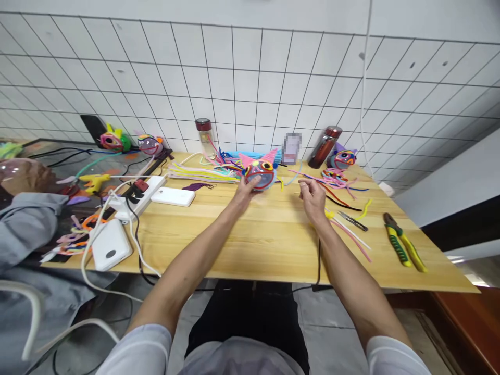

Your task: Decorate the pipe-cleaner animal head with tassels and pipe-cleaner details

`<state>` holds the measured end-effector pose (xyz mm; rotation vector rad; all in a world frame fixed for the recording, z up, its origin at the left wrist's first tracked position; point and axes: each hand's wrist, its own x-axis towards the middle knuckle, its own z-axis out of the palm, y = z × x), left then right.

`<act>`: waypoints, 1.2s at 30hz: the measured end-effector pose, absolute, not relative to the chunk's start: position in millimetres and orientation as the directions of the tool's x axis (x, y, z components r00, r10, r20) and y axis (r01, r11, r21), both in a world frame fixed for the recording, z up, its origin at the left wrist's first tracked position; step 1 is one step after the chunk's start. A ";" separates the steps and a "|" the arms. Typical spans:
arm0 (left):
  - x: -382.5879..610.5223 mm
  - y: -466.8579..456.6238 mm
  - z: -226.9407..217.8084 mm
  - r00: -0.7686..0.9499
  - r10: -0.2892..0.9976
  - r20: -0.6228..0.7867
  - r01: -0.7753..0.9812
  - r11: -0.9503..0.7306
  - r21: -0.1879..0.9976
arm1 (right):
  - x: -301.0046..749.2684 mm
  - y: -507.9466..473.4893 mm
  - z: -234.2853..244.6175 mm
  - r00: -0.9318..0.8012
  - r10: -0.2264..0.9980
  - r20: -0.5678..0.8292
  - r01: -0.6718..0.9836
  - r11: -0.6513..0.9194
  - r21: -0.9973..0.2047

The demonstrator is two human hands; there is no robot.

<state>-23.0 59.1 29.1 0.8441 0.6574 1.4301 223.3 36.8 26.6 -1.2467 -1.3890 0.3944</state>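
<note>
My left hand (246, 191) is wrapped round a clear ball decorated as an animal face (267, 180), with pink pointed ears, yellow-ringed eyes and a red curved outline. The ball is held just above the table, its face turned towards me. To its right my right hand (312, 198) is closed in a pinch, and a thin pale tip shows by its fingers; what it holds is too small to name. Beyond that hand lie red, blue and black pipe cleaners (332, 194). Thread snips (353, 221) and pink and white pipe cleaners (353, 237) rest beside my right wrist.
Pliers (404, 242) lie at the right. A glass bottle (205, 136), a dark red flask (325, 147) and another decorated ball (344, 158) stand by the wall. Left are a power strip (146, 195), power banks (111, 245), loose cables, a yellow glue gun (95, 182) and another person's sleeve (27, 224).
</note>
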 end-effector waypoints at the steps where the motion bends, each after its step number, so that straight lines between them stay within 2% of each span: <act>1: -17.3 52.2 24.4 0.103 0.990 0.097 -0.575 -0.021 0.818 | 222.2 37.6 24.3 0.201 0.853 0.482 0.430 0.366 -0.826; 6: -15.9 36.5 16.6 0.240 0.964 0.118 -0.606 0.054 0.794 | 211.8 34.3 18.6 0.018 0.912 0.410 0.381 0.373 -0.846; 13: -9.0 31.4 7.1 0.252 0.962 0.106 -0.606 0.071 0.792 | 203.1 24.2 22.5 -0.098 0.911 0.400 0.384 0.405 -0.830; 22: -2.2 36.8 -4.5 0.233 0.966 0.115 -0.562 0.037 0.826 | 203.9 24.7 16.9 -0.084 0.936 0.341 0.291 0.350 -0.890; 27: -1.2 40.5 -9.6 0.154 0.973 0.170 -0.490 -0.074 0.869 | 208.0 31.8 12.0 0.058 0.926 0.372 0.326 0.335 -0.884; 31: -2.9 42.7 -12.4 0.119 0.976 0.180 -0.418 -0.115 0.901 | 212.4 36.5 7.8 0.127 0.936 0.328 0.370 0.262 -0.891; 36: -4.4 43.2 -12.3 0.086 0.976 0.201 -0.377 -0.155 0.913 | 208.4 35.1 3.1 0.040 0.968 0.246 0.282 0.225 -0.933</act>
